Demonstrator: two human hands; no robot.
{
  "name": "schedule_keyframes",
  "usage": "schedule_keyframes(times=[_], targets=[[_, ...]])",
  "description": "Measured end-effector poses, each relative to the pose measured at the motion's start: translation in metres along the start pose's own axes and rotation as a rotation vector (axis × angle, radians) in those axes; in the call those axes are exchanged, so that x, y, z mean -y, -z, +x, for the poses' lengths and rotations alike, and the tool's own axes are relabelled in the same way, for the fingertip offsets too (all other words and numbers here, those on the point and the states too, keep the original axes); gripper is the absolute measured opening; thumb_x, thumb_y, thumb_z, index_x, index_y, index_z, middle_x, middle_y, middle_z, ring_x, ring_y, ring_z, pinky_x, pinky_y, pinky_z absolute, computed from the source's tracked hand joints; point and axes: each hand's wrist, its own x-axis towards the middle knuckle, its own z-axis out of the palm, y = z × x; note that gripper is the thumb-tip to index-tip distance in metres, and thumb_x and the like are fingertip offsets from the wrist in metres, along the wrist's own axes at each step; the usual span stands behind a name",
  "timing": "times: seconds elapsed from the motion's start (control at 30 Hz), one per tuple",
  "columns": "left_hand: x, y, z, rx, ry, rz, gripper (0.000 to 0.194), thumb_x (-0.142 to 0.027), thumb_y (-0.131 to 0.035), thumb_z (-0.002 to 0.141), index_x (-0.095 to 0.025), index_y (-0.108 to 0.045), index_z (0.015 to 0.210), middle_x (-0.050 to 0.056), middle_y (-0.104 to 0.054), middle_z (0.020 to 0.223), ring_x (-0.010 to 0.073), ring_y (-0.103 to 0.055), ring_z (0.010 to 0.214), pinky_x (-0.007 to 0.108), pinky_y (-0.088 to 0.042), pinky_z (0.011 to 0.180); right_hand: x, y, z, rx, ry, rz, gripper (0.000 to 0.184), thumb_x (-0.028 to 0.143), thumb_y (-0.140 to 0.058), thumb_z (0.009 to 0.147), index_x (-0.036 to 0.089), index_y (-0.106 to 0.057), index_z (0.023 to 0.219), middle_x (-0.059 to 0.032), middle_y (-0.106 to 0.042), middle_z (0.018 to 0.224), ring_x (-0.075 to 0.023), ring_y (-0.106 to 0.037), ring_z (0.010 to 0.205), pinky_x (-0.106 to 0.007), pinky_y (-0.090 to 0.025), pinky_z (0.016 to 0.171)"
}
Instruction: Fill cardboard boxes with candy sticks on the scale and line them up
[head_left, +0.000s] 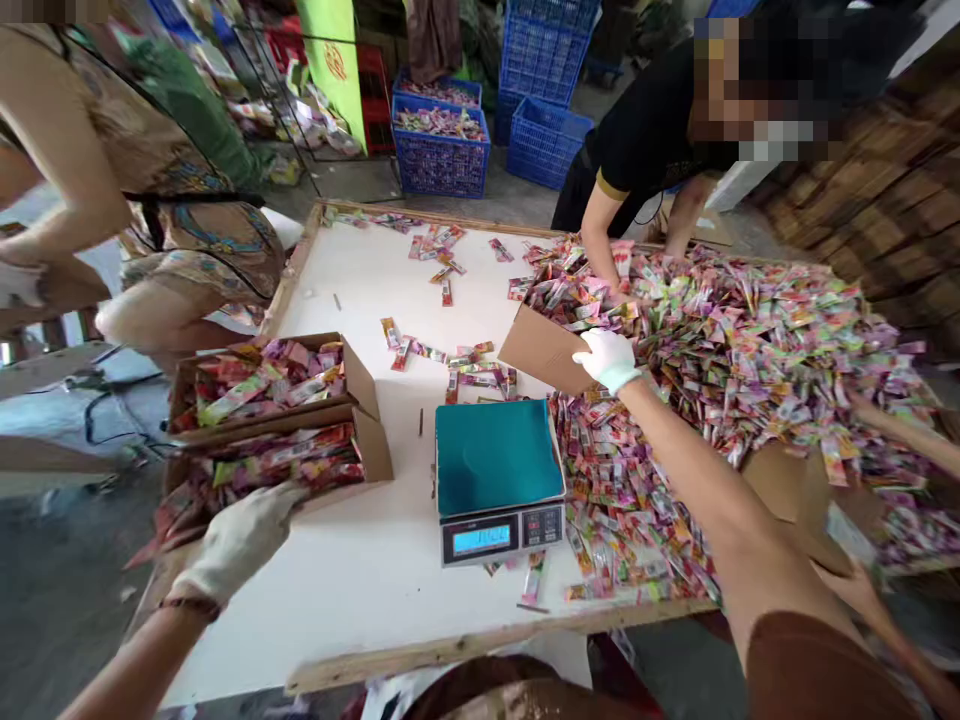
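Note:
My left hand (244,540), in a white glove, is at the near side of a cardboard box (379,455) full of small colourful packets. Its fingers are closed at the box's near edge; the thumb is hidden. A second filled box (360,375) stands directly behind that one. Farther right, my gloved right hand (609,360) grips the near upper edge of a tilted cardboard box (544,350) with packets in it. Between my hands sits a digital scale (499,455) with a bare teal top and a lit display; its digits are blurred.
A large heap of packets (750,350) covers the table's right side. A co-worker in black (645,120) reaches into it; another person's arm (862,600) shows lower right. Someone sits at the left (187,220). Loose packets lie on the white tabletop (360,290). Blue crates (442,165) stand behind.

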Motion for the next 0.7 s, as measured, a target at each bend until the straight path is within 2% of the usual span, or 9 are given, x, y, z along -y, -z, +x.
schedule_keyframes(times=[0.1, 0.2, 0.27, 0.33, 0.4, 0.47, 0.53, 0.63, 0.7], targets=[[-0.002, 0.025, 0.022, -0.048, 0.007, -0.04, 0.046, -0.022, -0.039, 0.092, -0.015, -0.074, 0.12, 0.015, -0.075, 0.122, 0.0286, -0.07, 0.109, 0.036, -0.052, 0.095, 0.004, 0.027, -0.061, -0.148, 0.13, -0.044, 0.021, 0.036, -0.068, 0.093, 0.016, -0.072, 0.093, -0.0098, -0.072, 0.098, -0.0249, -0.063, 0.089, -0.035, -0.023, 0.068], [-0.002, 0.046, 0.043, -0.09, 0.016, -0.061, 0.04, -0.023, -0.042, 0.089, -0.017, -0.072, 0.114, 0.012, -0.077, 0.112, 0.0242, -0.069, 0.1, 0.03, -0.053, 0.087, 0.022, 0.046, -0.122, -0.231, 0.255, -0.024, 0.02, 0.034, -0.067, 0.095, 0.018, -0.07, 0.084, -0.0074, -0.07, 0.09, -0.0233, -0.061, 0.084, -0.036, -0.025, 0.07], [-0.004, 0.056, 0.052, -0.115, 0.026, -0.06, 0.037, -0.024, -0.042, 0.089, -0.018, -0.07, 0.112, 0.01, -0.075, 0.103, 0.023, -0.066, 0.088, 0.031, -0.052, 0.081, 0.043, 0.046, -0.156, -0.225, 0.306, 0.02, 0.02, 0.033, -0.067, 0.095, 0.019, -0.069, 0.082, -0.0062, -0.068, 0.087, -0.0226, -0.061, 0.084, -0.036, -0.026, 0.071], [-0.011, 0.062, 0.052, -0.145, 0.05, -0.05, 0.034, -0.026, -0.042, 0.092, -0.018, -0.068, 0.111, 0.009, -0.072, 0.095, 0.0226, -0.063, 0.082, 0.035, -0.052, 0.082, 0.067, 0.033, -0.181, -0.166, 0.34, 0.066, 0.019, 0.034, -0.07, 0.094, 0.019, -0.07, 0.082, -0.0055, -0.068, 0.087, -0.0227, -0.062, 0.085, -0.037, -0.026, 0.071], [-0.024, 0.064, 0.042, -0.21, 0.042, -0.037, 0.032, -0.031, -0.043, 0.095, -0.018, -0.066, 0.112, 0.008, -0.07, 0.095, 0.0235, -0.063, 0.089, 0.043, -0.051, 0.094, 0.088, 0.014, -0.197, -0.066, 0.414, 0.1, 0.013, 0.031, -0.07, 0.093, 0.02, -0.071, 0.086, -0.0047, -0.069, 0.089, -0.0223, -0.063, 0.084, -0.037, -0.027, 0.07], [-0.045, 0.06, 0.024, -0.346, -0.037, -0.056, 0.032, -0.039, -0.047, 0.097, -0.019, -0.065, 0.115, 0.01, -0.07, 0.106, 0.0266, -0.062, 0.103, 0.051, -0.045, 0.106, 0.103, -0.002, -0.206, 0.02, 0.488, 0.107, 0.009, 0.025, -0.065, 0.095, 0.02, -0.072, 0.091, -0.0048, -0.07, 0.093, -0.022, -0.064, 0.083, -0.037, -0.028, 0.069], [-0.07, 0.051, 0.001, -0.488, -0.156, -0.178, 0.037, -0.045, -0.049, 0.098, -0.018, -0.064, 0.119, 0.014, -0.069, 0.12, 0.0296, -0.061, 0.114, 0.05, -0.045, 0.109, 0.109, -0.01, -0.213, 0.063, 0.501, 0.094, 0.011, 0.023, -0.064, 0.097, 0.018, -0.073, 0.095, -0.0069, -0.071, 0.097, -0.0229, -0.065, 0.083, -0.037, -0.031, 0.069], [-0.104, 0.03, -0.031, -0.538, -0.281, -0.489, 0.046, -0.05, -0.048, 0.099, -0.017, -0.062, 0.127, 0.017, -0.066, 0.132, 0.0302, -0.062, 0.123, 0.044, -0.05, 0.107, 0.098, 0.0, -0.225, 0.013, 0.485, 0.184, 0.018, 0.033, -0.072, 0.094, 0.016, -0.073, 0.099, -0.0095, -0.071, 0.099, -0.0262, -0.066, 0.089, -0.039, -0.04, 0.076], [-0.122, 0.014, -0.05, -0.51, -0.289, -0.654, 0.049, -0.053, -0.048, 0.099, -0.016, -0.061, 0.13, 0.017, -0.066, 0.135, 0.0298, -0.061, 0.128, 0.044, -0.05, 0.11, 0.081, 0.015, -0.234, -0.121, 0.477, 0.382, 0.023, 0.038, -0.075, 0.093, 0.016, -0.072, 0.101, -0.0091, -0.071, 0.101, -0.0261, -0.066, 0.095, -0.04, -0.046, 0.083]])
